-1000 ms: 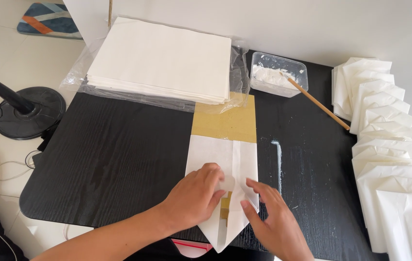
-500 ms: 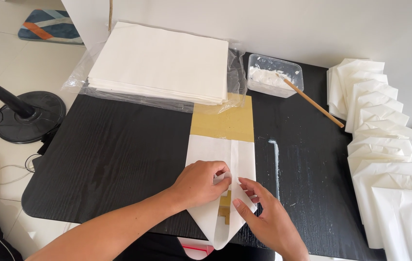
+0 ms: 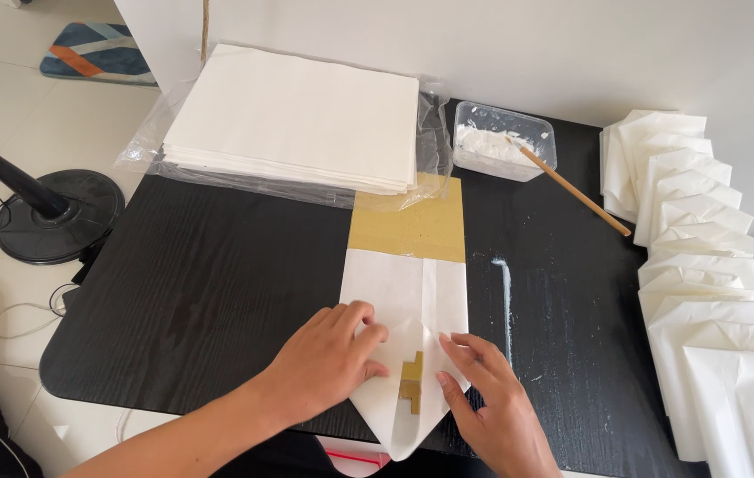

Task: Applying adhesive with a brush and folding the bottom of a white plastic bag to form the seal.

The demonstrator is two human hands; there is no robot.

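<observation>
A white paper sheet (image 3: 403,292), folded lengthwise around a tan cardboard strip (image 3: 408,228), lies on the black table (image 3: 217,283). Its near end is folded into a point at the table's front edge, with a bit of cardboard showing in the gap. My left hand (image 3: 328,358) presses flat on the left flap of that point. My right hand (image 3: 492,403) rests on the right flap, fingers spread and pointing inward. Neither hand grips anything; both push down on the paper.
A thick stack of white sheets (image 3: 297,115) on clear plastic lies at the back. A clear tub of white paste (image 3: 502,142) with a wooden stick (image 3: 572,188) stands at the back right. Several folded white paper pieces (image 3: 704,265) overlap along the right edge. A fan base (image 3: 58,212) stands on the floor left.
Both hands have shifted slightly on the folded point, the flaps drawn closer together. The camera view moved a little nearer.
</observation>
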